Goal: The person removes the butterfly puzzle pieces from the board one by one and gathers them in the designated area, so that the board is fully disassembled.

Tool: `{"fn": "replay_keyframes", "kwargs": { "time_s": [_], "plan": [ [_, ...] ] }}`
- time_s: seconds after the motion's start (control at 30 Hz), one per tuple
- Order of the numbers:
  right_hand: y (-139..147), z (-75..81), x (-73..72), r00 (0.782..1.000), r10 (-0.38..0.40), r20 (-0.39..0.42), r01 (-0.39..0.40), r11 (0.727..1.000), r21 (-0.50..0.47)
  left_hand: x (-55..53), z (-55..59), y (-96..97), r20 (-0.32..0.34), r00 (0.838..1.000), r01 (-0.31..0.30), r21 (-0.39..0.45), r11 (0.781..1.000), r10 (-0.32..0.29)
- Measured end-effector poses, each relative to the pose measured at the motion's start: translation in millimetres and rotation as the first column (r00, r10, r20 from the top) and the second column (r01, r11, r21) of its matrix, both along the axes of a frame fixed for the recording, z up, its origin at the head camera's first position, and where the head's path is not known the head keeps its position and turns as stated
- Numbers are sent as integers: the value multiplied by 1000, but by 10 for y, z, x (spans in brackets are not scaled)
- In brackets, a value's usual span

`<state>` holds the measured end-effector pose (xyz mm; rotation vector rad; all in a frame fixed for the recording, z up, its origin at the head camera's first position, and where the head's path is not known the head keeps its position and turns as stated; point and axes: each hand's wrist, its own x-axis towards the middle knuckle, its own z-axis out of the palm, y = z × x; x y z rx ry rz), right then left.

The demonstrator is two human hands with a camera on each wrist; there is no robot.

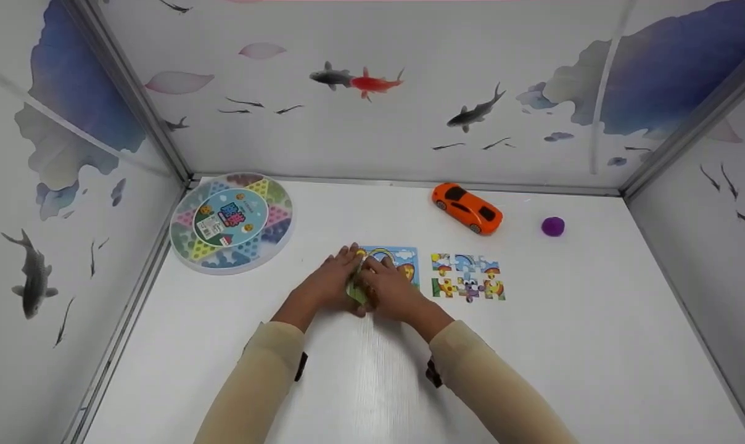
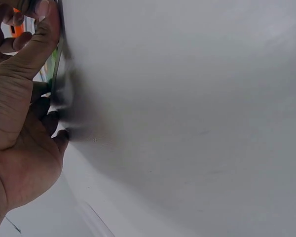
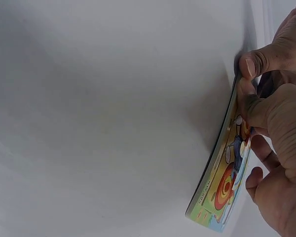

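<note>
From the head we see the puzzle board [image 1: 409, 256] on the bench [image 1: 563, 339], left of the puzzle pieces [image 1: 469, 285]. At the left wrist, our left hand [image 2: 19, 108] pinches its edge. At the right, our right hand [image 3: 286, 143] touches it; we cannot tell whether that grip pinches.

My head feed comes through bright and fairly even over the white surface [image 1: 594, 345]; a pale sheen and soft shadows lie between the sleeves [image 1: 255, 376]; the small print on the round box [image 1: 231, 213] is too soft for me to read; both wrist feeds reach me greyer and dimmer; in the left one, a dark, smeared shadow lies beside the left hand [image 2: 15, 118], with faint glare toward the upper right; in the right one, a diffuse shadow spreads beside the picture board [image 3: 226, 185], and creases on the right hand [image 3: 286, 143] show fairly clearly.
</note>
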<state>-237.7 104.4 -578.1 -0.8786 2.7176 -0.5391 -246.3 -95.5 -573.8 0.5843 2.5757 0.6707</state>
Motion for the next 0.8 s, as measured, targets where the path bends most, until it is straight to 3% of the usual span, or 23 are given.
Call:
{"fn": "replay_keyframes", "kwargs": {
  "time_s": [0.27,0.57,0.8],
  "plan": [
    [20,-10,6,1000,13,-7,-13,1000,-11,10,-8,-4,-15,1000,1,21,1000,-1],
    [34,17,5,999,13,42,-13,1000,-9,0,-19,-6,-17,1000,5,20,1000,-5],
    [60,12,8,998,55,13,-55,998,-32,-6,-54,-34,-36,999,21,55,998,-20]
  ]
}}
